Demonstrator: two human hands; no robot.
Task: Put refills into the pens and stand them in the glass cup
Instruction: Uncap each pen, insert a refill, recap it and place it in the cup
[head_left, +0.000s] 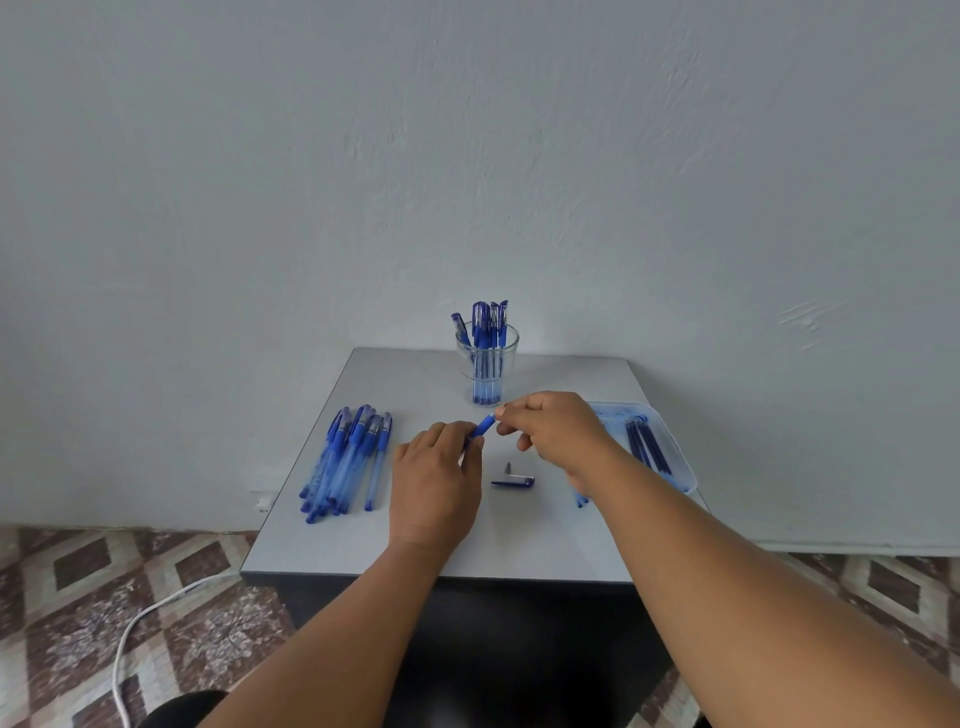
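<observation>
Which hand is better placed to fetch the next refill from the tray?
The right hand. The tray holding the refills lies just beyond the right wrist, while the left hand grips the pen on the far side, near the pile of pens.

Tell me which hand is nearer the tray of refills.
Right. The right hand is just left of the tray, its forearm crossing in front of it. The left hand is farther left, past the pen cap on the table.
</observation>
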